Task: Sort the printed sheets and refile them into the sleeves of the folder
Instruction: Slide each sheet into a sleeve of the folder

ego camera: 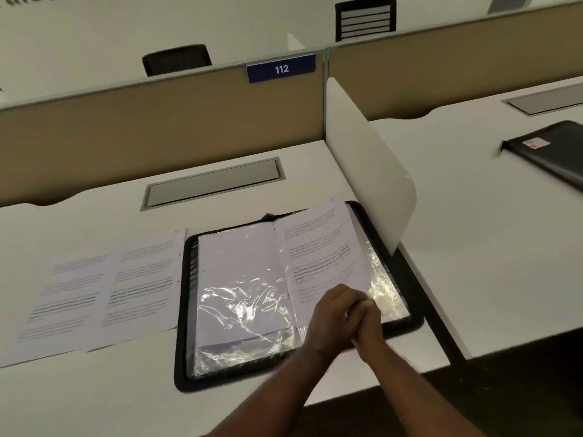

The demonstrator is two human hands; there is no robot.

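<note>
Loose printed sheets (94, 294): two white pages of black text, flat on the white tabletop (94, 389), side by side and overlapping a little, just left of the folder.
Folder (181, 310): black-edged, lying open on the tabletop, spine running away from the camera, right edge touching the foot of the white divider.
Left page of folder (239, 279): clear plastic sleeve holding a blank-looking white sheet, lower half crinkled and throwing glare.
Right page of folder (318, 253): white printed sheet with several blocks of text, lying slanted over the right-hand sleeves, top corner reaching past the folder's far edge; shiny sleeve plastic (388, 285) bare along its right side.
Left hand (331, 313): over the near right part of the folder, fingers curled, at the printed sheet's lower right corner; pressed against the right hand; whether pinching the paper, cannot tell.
Right hand (367, 323): fingers curled, tucked against the left hand at the same corner; grip hidden, cannot tell what is held.
White divider (362, 152): upright rounded panel between two desks, just right of the folder.
Neighbouring desk: second dark closed folder (549, 149) with a small label, well apart from the open one.
Background: blue plate marked 112 (280, 68) on the tan partition; grey cable hatch (211, 184) set in the tabletop.
</note>
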